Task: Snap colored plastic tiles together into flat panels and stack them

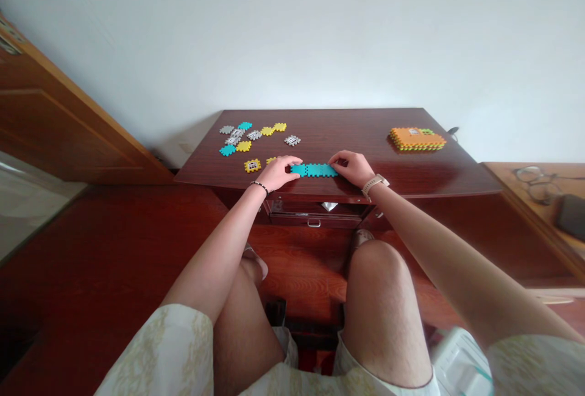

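A flat strip of blue interlocking tiles [315, 170] with toothed edges lies near the front edge of the dark wooden table [347, 134]. My left hand [280, 172] grips its left end, thumb and fingers on either side. At the strip's right end, my right hand [353, 167] pinches the last tile between thumb and fingertips. Just behind my left hand, a yellow tile is partly covered by the fingers. Another yellow tile [252, 166] with a window print lies to the left, and a grey tile [292, 140] rests beyond the strip.
Several loose grey, blue and yellow tiles [244, 146] are scattered at the table's left. A stack of orange and yellow-green panels [417, 138] stands at the right. The wall [320, 36] rises behind the table. Glasses [534, 180] lie on a lower wooden surface at right.
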The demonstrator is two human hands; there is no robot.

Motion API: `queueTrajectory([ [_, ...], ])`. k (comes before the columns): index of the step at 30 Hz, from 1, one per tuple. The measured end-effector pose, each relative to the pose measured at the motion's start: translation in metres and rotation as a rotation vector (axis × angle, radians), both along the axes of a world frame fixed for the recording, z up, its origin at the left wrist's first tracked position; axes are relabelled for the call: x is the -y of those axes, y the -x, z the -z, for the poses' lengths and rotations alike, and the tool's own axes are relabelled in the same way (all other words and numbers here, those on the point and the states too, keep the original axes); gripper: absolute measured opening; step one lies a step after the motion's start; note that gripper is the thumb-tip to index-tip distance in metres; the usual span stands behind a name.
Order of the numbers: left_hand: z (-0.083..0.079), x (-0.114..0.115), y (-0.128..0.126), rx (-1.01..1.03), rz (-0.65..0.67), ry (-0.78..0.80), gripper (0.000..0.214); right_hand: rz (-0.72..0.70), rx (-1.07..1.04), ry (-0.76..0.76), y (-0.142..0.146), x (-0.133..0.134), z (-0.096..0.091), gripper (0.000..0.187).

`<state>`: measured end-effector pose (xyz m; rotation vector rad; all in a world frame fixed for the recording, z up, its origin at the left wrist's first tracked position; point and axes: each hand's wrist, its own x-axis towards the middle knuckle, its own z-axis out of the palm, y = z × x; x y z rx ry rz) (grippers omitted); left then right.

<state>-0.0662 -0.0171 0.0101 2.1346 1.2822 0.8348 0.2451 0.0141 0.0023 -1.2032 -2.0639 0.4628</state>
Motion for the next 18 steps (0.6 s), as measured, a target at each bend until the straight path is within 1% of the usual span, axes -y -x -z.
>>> queueTrajectory([
  [18,-0.0074,0.0032,-0.0067,-0.045,-0.004,-0.017,0.042,-0.005,0.002,-0.005,-0.0011,0.0000,0.0000,0.014],
])
